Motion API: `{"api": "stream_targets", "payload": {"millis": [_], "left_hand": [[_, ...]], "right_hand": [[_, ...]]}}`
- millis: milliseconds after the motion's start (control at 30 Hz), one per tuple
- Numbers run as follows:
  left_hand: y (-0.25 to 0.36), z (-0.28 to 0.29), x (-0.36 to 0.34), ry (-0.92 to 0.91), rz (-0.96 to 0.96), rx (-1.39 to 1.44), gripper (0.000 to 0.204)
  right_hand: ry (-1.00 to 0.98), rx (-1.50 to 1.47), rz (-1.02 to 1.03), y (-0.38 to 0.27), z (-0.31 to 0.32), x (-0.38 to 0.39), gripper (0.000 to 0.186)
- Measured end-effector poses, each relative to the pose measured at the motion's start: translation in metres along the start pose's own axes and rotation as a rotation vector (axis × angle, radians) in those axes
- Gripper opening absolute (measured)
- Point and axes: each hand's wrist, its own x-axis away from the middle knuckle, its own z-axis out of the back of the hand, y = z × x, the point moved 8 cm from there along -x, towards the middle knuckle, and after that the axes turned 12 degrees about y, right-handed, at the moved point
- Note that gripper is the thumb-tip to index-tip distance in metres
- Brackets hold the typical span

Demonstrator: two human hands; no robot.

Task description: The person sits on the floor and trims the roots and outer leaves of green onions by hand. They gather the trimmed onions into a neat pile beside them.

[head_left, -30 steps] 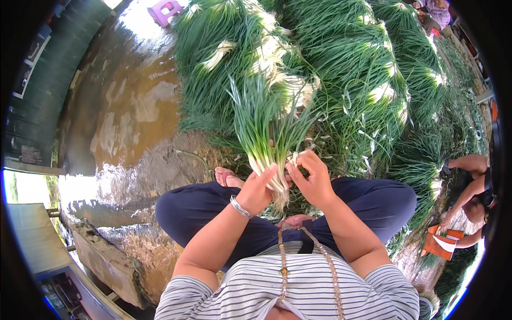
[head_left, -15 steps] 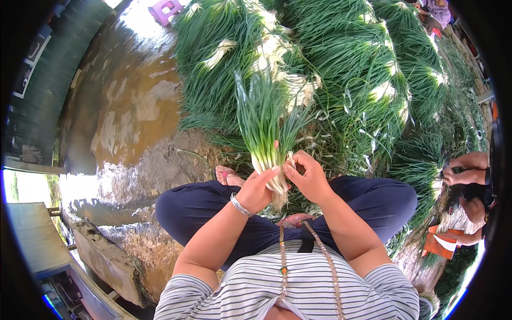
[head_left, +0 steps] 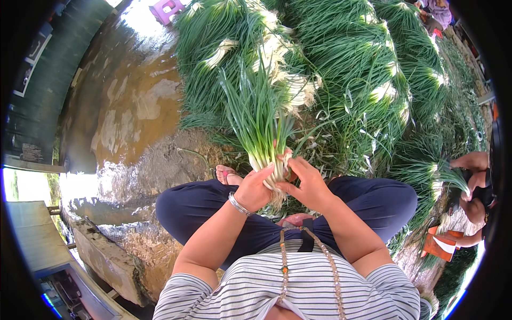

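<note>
A bunch of green onions [head_left: 260,128] stands nearly upright in front of my lap, green leaves pointing away from me, white stems and roots toward me. My left hand [head_left: 254,190] is closed round the white stems from the left, its thumb across them. From the right, my right hand [head_left: 309,186] grips the bunch's right side, thumb low by the roots and fingers higher on the stems. Some fingertips are hidden behind the stems. A few loose leaves trail off to the right of the bunch.
Large heaps of green onions [head_left: 341,64] lie beyond and to the right. Wet brown floor [head_left: 133,112] spreads at left, with a pink stool [head_left: 165,9] at its far end. A co-worker's hands [head_left: 469,200] are at the right edge, near an orange object [head_left: 440,245].
The bunch's leaves have tipped a little left. My right hand has shifted its hold, the thumb now lower by the roots. At right, a co-worker's hand has moved with some onions.
</note>
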Motion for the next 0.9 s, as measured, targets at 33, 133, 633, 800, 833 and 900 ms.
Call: {"api": "stream_targets", "payload": {"millis": [33,133,633,800,833,900], "left_hand": [[0.001,0.000,0.000,-0.001,0.003,0.000,0.056],[-0.003,0.009,0.000,0.017,0.041,0.007,0.057],[-0.003,0.017,0.002,0.188,0.055,-0.108,0.033],[0.006,0.033,-0.001,0.349,-0.044,-0.098,0.041],[0.012,0.029,-0.001,0.291,-0.069,-0.138,0.042],[0.016,0.025,0.003,0.182,-0.105,-0.221,0.042]], "right_hand": [[0.005,0.000,-0.021,0.001,0.000,0.000,0.037],[-0.109,0.017,-0.002,0.004,-0.008,0.003,0.030],[-0.068,-0.320,-0.338,0.029,-0.013,0.016,0.013],[-0.067,-1.232,-0.207,-0.016,0.051,0.002,0.022],[0.031,-1.199,-0.066,-0.032,0.083,-0.006,0.021],[0.511,-1.172,-0.128,-0.018,0.144,-0.002,0.020]]}}
